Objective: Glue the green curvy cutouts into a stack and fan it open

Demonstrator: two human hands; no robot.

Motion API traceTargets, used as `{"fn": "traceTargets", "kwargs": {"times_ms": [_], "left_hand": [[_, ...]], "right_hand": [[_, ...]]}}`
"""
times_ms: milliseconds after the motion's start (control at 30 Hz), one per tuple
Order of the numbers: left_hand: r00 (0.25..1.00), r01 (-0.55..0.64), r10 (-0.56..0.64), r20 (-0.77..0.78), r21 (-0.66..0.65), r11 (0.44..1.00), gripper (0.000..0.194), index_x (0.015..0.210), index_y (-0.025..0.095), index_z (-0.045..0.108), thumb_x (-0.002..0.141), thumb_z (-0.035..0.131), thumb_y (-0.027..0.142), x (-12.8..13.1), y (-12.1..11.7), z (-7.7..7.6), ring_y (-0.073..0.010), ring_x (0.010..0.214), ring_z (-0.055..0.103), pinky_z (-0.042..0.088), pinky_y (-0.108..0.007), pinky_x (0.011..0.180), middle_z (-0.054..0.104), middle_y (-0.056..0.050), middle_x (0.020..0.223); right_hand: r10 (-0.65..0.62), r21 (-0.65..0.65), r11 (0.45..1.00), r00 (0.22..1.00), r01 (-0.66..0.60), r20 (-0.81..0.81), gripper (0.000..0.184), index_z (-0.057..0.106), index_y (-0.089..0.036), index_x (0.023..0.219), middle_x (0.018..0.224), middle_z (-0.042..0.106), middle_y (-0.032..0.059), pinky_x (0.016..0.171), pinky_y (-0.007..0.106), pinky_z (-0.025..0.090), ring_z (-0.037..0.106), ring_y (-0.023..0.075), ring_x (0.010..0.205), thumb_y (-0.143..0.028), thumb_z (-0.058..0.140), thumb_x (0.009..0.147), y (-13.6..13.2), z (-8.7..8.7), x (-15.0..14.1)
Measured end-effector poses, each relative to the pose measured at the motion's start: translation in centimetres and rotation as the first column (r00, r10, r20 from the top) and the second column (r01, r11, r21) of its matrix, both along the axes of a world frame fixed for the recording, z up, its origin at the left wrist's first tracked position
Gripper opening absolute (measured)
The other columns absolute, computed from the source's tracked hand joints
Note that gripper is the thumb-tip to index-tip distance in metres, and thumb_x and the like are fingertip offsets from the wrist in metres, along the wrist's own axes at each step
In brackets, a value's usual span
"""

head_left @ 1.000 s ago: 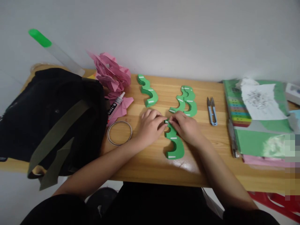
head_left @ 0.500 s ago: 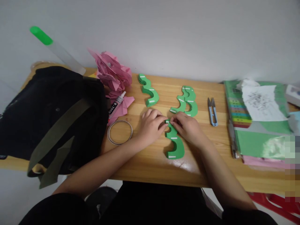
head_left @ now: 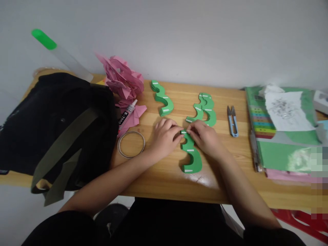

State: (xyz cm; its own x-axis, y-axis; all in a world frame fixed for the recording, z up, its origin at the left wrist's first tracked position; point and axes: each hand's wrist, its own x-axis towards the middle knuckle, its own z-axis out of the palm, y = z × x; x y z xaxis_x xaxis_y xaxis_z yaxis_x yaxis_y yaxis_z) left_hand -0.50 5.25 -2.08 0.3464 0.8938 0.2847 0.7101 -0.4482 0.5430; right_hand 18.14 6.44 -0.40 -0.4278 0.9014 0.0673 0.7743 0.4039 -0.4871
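A stack of wavy green paper cut-outs lies in front of me, crossed by several narrow white strips. My left hand pinches its narrow far end from the left, thumb and index finger close together. From the right, my right hand has thumb and index finger closed at that same end, beside the top white strip. Whether those fingertips grip the strip or the paper edge is too small to tell. Beyond my hands lie a second wavy green stack and a pair of similar green pieces side by side.
Blue-handled thread snips lie to the right, near a green folder under a crumpled white sheet. On the left are a tape roll, a glue tube, pink paper and a black bag.
My right fingertips have shifted slightly right along the far end of the green stack, leaving more of the top white strip in sight. My left hand has stayed put.
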Motion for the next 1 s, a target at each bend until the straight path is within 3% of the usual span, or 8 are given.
{"fn": "traceTargets", "kwargs": {"times_ms": [133, 567, 667, 733, 867, 1000], "left_hand": [[1.0, -0.002, 0.002, 0.003, 0.006, 1.0, 0.015, 0.096, 0.022, 0.071, 0.082, 0.07, 0.029, 0.0, 0.02, -0.02, -0.0225, 0.096, 0.052, 0.04, -0.037, 0.084, 0.061, -0.004, 0.093], [1.0, 0.0, 0.0, -0.004, -0.003, 1.0, 0.015, 0.096, 0.022, 0.07, 0.084, 0.068, 0.029, 0.0, -0.01, -0.06, -0.0225, 0.097, 0.051, 0.04, -0.038, 0.085, 0.061, -0.004, 0.094], [1.0, -0.001, 0.001, -0.003, 0.002, 1.0, 0.014, 0.095, 0.021, 0.07, 0.083, 0.069, 0.029, 0.01, 0.03, 0.03, -0.023, 0.097, 0.051, 0.041, -0.038, 0.084, 0.062, -0.004, 0.094], [1.0, 0.0, 0.0, -0.007, 0.004, 1.0, 0.015, 0.095, 0.021, 0.07, 0.083, 0.07, 0.029, 0.03, 0.03, 0.17, -0.0231, 0.097, 0.052, 0.041, -0.038, 0.083, 0.062, -0.005, 0.094], [0.999, 0.02, -0.018, -0.05, 0.027, 0.999, 0.014, 0.097, 0.022, 0.069, 0.085, 0.067, 0.028, 0.07, -0.22, 0.54, -0.0226, 0.096, 0.051, 0.041, -0.037, 0.082, 0.062, -0.005, 0.095], [0.992, 0.075, -0.06, -0.111, 0.14, 0.987, 0.016, 0.102, 0.022, 0.068, 0.088, 0.063, 0.023, 0.05, -0.64, 0.67, -0.0224, 0.098, 0.052, 0.041, -0.037, 0.083, 0.062, -0.005, 0.1]], "right_hand": [[0.053, -0.028, 0.998, 0.997, -0.055, -0.063, 0.006, 0.055, -0.02, 0.088, 0.082, 0.063, 0.0057, 0.064, 0.028, 0.046, 0.061, 0.018, 0.072, -0.023, 0.05, 0.089, 0.15, 0.12, 0.39], [0.048, 0.002, 0.999, 0.991, -0.049, 0.123, 0.014, 0.057, -0.019, 0.084, 0.083, 0.063, 0.0073, 0.06, 0.027, 0.042, 0.06, 0.0179, 0.069, -0.025, 0.046, 0.092, -0.31, 0.27, -0.18], [0.01, 0.01, 1.0, 1.0, -0.01, -0.027, 0.013, 0.055, -0.02, 0.084, 0.08, 0.062, 0.0056, 0.061, 0.027, 0.043, 0.058, 0.0172, 0.069, -0.027, 0.046, 0.092, -0.44, 0.32, -0.47], [-0.09, 0.04, 0.994, 0.98, 0.099, -0.177, 0.012, 0.053, -0.02, 0.085, 0.078, 0.06, 0.004, 0.061, 0.027, 0.043, 0.056, 0.0162, 0.068, -0.028, 0.047, 0.091, -0.46, 0.34, -0.57], [-0.307, 0.046, 0.935, 0.865, 0.353, -0.397, 0.011, 0.052, -0.021, 0.085, 0.072, 0.057, 0.0002, 0.058, 0.027, 0.041, 0.051, 0.0132, 0.061, -0.031, 0.051, 0.089, -0.41, 0.35, -0.44], [-0.368, -0.085, 0.921, 0.78, 0.379, -0.506, 0.011, 0.049, -0.022, 0.087, 0.068, 0.056, -0.0021, 0.054, 0.026, 0.04, 0.048, 0.0109, 0.053, -0.032, 0.05, 0.089, -0.35, 0.27, -0.35]]}}
